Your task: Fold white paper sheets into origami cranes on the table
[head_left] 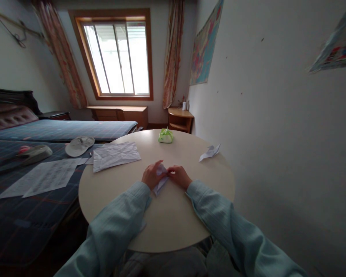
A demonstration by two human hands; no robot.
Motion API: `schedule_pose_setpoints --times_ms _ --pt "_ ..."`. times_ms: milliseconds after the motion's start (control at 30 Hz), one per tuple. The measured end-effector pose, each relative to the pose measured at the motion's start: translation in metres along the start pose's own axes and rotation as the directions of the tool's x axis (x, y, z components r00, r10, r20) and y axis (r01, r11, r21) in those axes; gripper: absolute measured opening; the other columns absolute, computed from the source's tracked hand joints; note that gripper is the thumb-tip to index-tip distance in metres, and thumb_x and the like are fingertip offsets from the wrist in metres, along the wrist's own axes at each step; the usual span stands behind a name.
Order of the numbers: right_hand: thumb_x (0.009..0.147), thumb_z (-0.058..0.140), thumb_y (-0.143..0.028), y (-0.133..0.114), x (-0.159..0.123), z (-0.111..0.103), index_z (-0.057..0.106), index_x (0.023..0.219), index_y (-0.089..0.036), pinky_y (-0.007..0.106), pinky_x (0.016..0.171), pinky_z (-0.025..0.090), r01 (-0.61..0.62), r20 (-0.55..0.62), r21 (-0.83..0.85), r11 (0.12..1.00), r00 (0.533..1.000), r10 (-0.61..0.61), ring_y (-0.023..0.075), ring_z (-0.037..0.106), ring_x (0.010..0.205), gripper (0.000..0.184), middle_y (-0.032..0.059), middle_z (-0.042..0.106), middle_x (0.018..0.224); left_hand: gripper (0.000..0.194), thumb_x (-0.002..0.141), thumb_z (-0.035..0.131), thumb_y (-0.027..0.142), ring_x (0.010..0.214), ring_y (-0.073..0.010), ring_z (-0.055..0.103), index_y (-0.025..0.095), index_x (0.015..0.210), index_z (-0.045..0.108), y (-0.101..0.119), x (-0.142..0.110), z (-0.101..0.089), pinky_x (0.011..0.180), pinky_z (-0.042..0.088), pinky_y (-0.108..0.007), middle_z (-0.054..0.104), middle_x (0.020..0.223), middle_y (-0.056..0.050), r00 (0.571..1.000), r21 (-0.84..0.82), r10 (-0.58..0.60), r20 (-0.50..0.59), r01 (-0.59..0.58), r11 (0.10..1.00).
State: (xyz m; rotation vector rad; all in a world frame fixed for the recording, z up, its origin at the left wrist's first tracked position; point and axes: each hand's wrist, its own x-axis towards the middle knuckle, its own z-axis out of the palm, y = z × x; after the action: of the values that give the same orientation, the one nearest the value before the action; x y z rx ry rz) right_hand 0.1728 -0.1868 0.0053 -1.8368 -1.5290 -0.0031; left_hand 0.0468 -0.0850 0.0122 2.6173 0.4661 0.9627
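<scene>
A small piece of folded white paper [160,187] is between my hands over the middle of the round table [187,227]. My left hand [153,174] grips its left side, thumb reaching toward the right and index finger raised. The fingertips of my right hand [178,175] pinch the paper's right edge, close to the left thumb. Part of the paper is hidden behind my left fingers. A folded paper shape [210,152] with pointed ends lies at the table's right side. On the left lies a creased, unfolded white sheet [115,156].
A green-and-white tissue pack [165,135] sits near the table's far edge. Beside the table, the bed [31,227] carries printed sheets [50,175], a pale cap [80,146] and a bag-like item [36,154]. The wall [276,154] stands close on the right.
</scene>
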Motion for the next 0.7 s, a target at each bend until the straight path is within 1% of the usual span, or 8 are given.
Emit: schedule_pose_setpoints --times_ms 67,133,200,333,467,567,633,700 --pt "0.07 0.056 -0.021 -0.001 0.0 -0.001 0.066 0.072 -0.018 0.021 0.063 0.038 -0.01 0.004 -0.005 1.0 1.0 0.01 0.0117 0.054 0.064 0.01 0.0019 0.064 0.067 0.034 0.07 0.055 0.038 0.08 -0.0167 0.058 0.024 0.101 0.052 0.0 -0.001 -0.001 0.071 0.043 -0.027 0.063 0.086 -0.002 0.993 0.043 -0.081 0.082 0.078 0.996" --pt "0.069 0.056 -0.021 -0.001 0.0 -0.001 0.066 0.072 -0.018 0.021 0.063 0.039 -0.024 0.007 -0.013 1.0 1.0 0.024 0.0118 0.054 0.065 0.01 0.0021 0.063 0.068 0.023 0.073 0.051 0.038 0.075 -0.0157 0.059 0.024 0.09 0.058 0.001 -0.002 -0.002 0.067 0.043 -0.024 0.064 0.082 -0.001 0.986 0.074 -0.122 0.11 0.114 0.991" --pt "0.069 0.056 -0.021 -0.001 0.0 -0.001 0.066 0.072 -0.019 0.021 0.064 0.039 -0.033 0.009 -0.021 0.999 0.999 0.033 0.0119 0.054 0.065 0.01 0.0022 0.063 0.069 0.02 0.075 0.048 0.037 0.074 -0.0141 0.059 0.025 0.084 0.061 0.003 -0.002 -0.003 0.066 0.042 -0.022 0.065 0.08 0.0 0.986 0.074 -0.124 0.109 0.116 0.99" --pt "0.069 0.056 -0.021 -0.001 0.0 0.0 0.065 0.071 -0.019 0.021 0.064 0.04 -0.054 0.011 -0.045 0.998 0.998 0.055 0.0117 0.054 0.065 0.01 0.0021 0.062 0.069 0.025 0.079 0.041 0.04 0.071 -0.0116 0.058 0.026 0.081 0.062 0.007 -0.002 -0.005 0.063 0.04 -0.019 0.065 0.078 0.001 0.985 0.065 -0.143 0.094 0.137 0.988" --pt "0.072 0.053 -0.025 -0.003 0.0 -0.001 0.065 0.071 -0.019 0.02 0.063 0.039 -0.041 0.024 -0.054 0.998 0.999 0.042 0.0118 0.054 0.066 0.013 0.0023 0.063 0.069 0.026 0.081 0.038 0.039 0.072 -0.0114 0.058 0.026 0.084 0.061 0.008 -0.002 -0.006 0.064 0.041 -0.019 0.065 0.079 0.001 0.983 0.058 -0.15 0.106 0.145 0.988" --pt "0.074 0.05 -0.026 -0.002 0.001 -0.002 0.064 0.072 -0.019 0.02 0.062 0.038 -0.055 0.032 -0.073 0.996 0.998 0.058 0.0119 0.055 0.065 0.016 0.0026 0.064 0.07 0.023 0.08 0.04 0.035 0.081 -0.0129 0.057 0.025 0.091 0.058 0.006 -0.001 -0.005 0.071 0.042 -0.021 0.063 0.088 0.0 0.986 0.051 -0.143 0.089 0.139 0.989" --pt "0.075 0.049 -0.026 0.0 0.002 -0.003 0.064 0.072 -0.018 0.02 0.062 0.038 -0.093 0.0 -0.098 0.991 0.996 0.094 0.0122 0.055 0.066 0.017 0.0031 0.065 0.071 0.024 0.078 0.045 0.033 0.089 -0.0146 0.055 0.023 0.099 0.053 0.003 0.0 -0.002 0.077 0.041 -0.023 0.061 0.096 -0.002 0.99 0.05 -0.13 0.05 0.127 0.991" --pt "0.075 0.049 -0.027 0.002 0.002 -0.003 0.063 0.072 -0.018 0.02 0.062 0.037 -0.138 -0.045 -0.118 0.983 0.99 0.134 0.0125 0.056 0.068 0.017 0.0035 0.065 0.072 0.034 0.074 0.05 0.032 0.096 -0.0166 0.052 0.02 0.106 0.046 -0.003 0.0 0.001 0.083 0.04 -0.026 0.057 0.102 -0.005 0.992 0.047 -0.126 0.011 0.125 0.991"
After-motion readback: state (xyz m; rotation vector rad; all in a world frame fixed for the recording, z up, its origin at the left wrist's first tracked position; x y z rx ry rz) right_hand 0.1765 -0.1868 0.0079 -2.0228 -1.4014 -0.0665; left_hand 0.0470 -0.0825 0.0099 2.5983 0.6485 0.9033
